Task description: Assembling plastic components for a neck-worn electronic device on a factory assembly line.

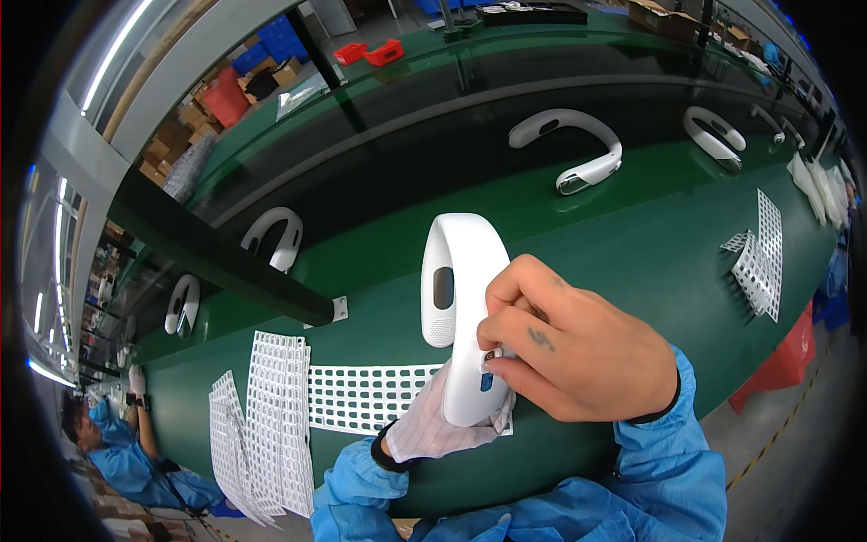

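A white U-shaped neckband device (483, 262) stands upright in front of me, with a dark oval pad and a dotted grille on its inner side. My left hand (442, 420), in a thin white glove, is closed around its lower end. My bare right hand (578, 343) has thumb and forefinger pinched against the device's outer side. A small light piece with a dark spot shows at those fingertips, too small to name. Just below it lies a blue patch (487, 381) on the shell. Behind the left hand rests a white sheet (361, 397) with rows of rounded openings.
More perforated sheets (278, 406) overlap at the left; another bent stack (760, 266) lies at the right. Similar neckband devices (601, 167) sit along the line beyond the green table (632, 244). A dark post (226, 257) rises at left. A co-worker (126, 452) sits far left.
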A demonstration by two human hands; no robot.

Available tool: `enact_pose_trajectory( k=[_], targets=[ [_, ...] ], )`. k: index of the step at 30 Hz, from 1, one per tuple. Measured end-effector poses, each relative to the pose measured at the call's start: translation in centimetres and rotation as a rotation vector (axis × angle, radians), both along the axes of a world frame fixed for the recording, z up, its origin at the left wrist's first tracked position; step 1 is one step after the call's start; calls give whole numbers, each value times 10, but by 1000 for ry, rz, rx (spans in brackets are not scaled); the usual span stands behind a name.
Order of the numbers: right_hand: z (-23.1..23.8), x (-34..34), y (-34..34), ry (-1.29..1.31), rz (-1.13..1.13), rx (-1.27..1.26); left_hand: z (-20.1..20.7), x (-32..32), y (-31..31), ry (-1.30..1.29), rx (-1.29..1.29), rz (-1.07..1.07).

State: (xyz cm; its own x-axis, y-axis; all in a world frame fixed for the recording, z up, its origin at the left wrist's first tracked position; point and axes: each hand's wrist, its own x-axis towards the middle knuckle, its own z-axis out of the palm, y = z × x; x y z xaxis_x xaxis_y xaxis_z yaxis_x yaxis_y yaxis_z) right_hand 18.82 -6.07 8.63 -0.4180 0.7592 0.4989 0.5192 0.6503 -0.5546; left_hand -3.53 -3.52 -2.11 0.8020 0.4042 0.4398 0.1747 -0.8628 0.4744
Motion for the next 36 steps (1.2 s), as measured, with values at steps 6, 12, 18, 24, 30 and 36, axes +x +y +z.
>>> enact_pose_trajectory(
  k=[6, 12, 18, 24, 30, 36],
  targets=[
    [-11, -3, 12, 129, 22, 34, -7, 0, 0, 10, -136, 92],
    [-3, -1, 11, 206, 73, -154, 6, 5, 1, 79, -454, 132],
    [-9, -2, 9, 171, 46, -72, 0, 4, 1, -94, -82, 59],
    [-11, -3, 9, 143, 18, -46, 3, 4, 1, -11, -53, 35],
    [-10, -3, 11, 88, 1, 8, 3, 3, 4, 113, -73, 28],
    [-10, -2, 13, 51, 20, 58, 1, 5, 1, 6, -168, 80]
  ],
)
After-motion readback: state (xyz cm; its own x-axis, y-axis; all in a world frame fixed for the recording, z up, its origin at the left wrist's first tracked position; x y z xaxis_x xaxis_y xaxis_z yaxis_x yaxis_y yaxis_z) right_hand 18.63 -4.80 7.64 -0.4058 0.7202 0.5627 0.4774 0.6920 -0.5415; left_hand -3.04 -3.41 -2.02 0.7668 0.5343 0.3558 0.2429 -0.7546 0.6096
